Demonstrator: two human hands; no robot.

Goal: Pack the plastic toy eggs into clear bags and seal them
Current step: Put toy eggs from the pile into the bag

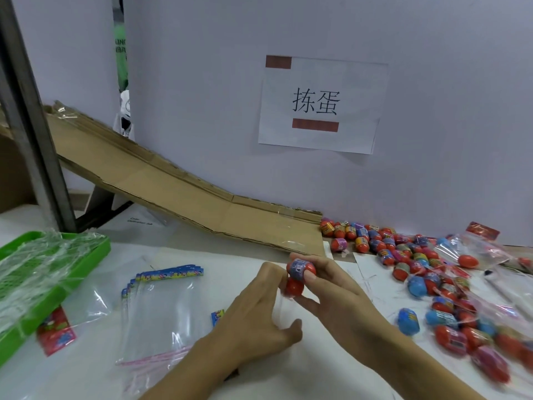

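on the white table (pixel 288 376), right in the middle of the view, the two hands meet: the right hand (pixel 337 295) pinches a red egg with a blue band (pixel 301 269) between thumb and fingertips, and a second red egg (pixel 294 287) sits just under it, touching it, inside a clear bag that the left hand (pixel 259 321) grips with curled fingers; the bag's film is too faint to trace here. to the left and a little nearer lies a stack of empty clear bags (pixel 161 313) with blue printed headers at the far end and pink zip strips at the near end, flat on the table. further left, a green tray (pixel 101 249) with crumpled clear plastic over it, and a red-labelled bag (pixel 56 333) poking out beside it. over on the right, a loose pile of toy eggs (pixel 403 249) spreads from the wall towards the near edge, mostly red, some blue, many with coloured bands; the nearest ones are blurred. among them lies a bag with a red egg inside (pixel 468 261). behind the hands a flattened cardboard sheet (pixel 173 192) slopes down from the far left onto the table, ending just beside the pile. the back wall (pixel 432 111) is plain pale board with a paper sign (pixel 320 108) taped on with brown tape, printed with two characters. at far left stands a grey metal post (pixel 31 140).
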